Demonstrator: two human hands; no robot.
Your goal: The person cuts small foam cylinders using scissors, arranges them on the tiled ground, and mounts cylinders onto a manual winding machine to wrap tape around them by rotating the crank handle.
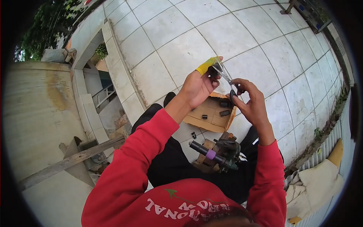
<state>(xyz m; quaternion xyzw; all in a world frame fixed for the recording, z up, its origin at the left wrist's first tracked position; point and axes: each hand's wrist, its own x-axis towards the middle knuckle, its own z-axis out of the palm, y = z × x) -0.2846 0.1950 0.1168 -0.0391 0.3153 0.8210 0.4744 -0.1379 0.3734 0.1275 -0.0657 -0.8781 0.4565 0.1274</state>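
My left hand [198, 87], with a yellow wrap [205, 67] around its thumb, is closed on a small black cylindrical piece [214, 70]. In my right hand [252, 103] is a pair of scissors [225, 76], fingers in the black handles. The blades are apart and reach up across the black piece, one close to the wrapped thumb. Below both hands lies a shallow cardboard box [200, 123] with several short black cylinders [225, 112] inside.
Between my legs stands a dark metal device [229, 148] with a black tube [198, 147] banded in purple. A small black piece [194, 135] lies on the tiled floor [242, 32] nearby. A wooden beam [72, 162] is at left, a cloth-covered bundle [315, 185] at right.
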